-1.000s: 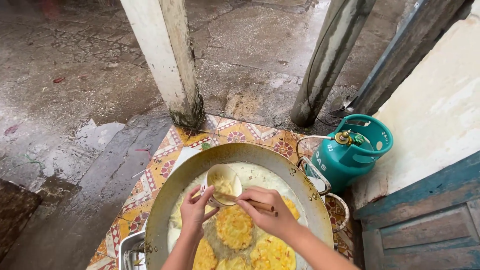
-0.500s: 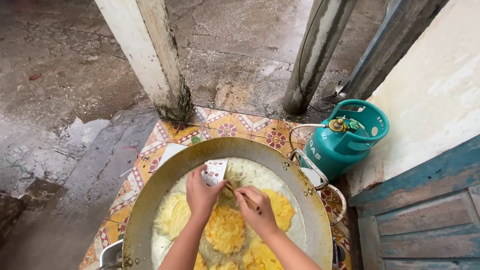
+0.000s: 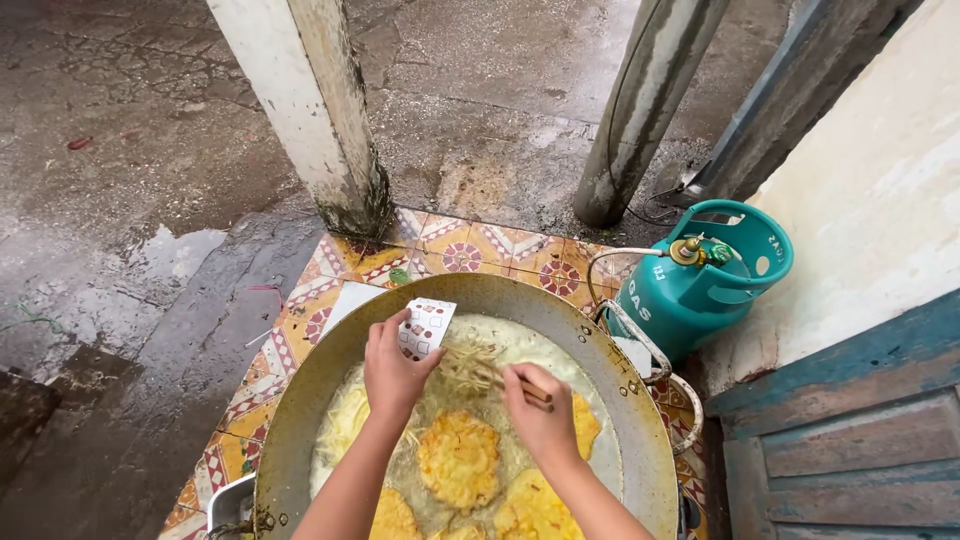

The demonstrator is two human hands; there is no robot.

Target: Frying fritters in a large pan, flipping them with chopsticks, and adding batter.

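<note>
Shredded batter sits on a small white patterned card, which the left hand pinches and tilts over the oil so the mix slides off. The right hand is closed around what appear to be chopsticks, tips pushing the shreds. Golden fritters float in the wide wok, fed by a teal gas cylinder.

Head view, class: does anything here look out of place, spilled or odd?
Yes. The wok of hot oil sits low on patterned floor tiles beside wet concrete. The left hand holds a white card right over the oil, and the gas cylinder stands close.
</note>
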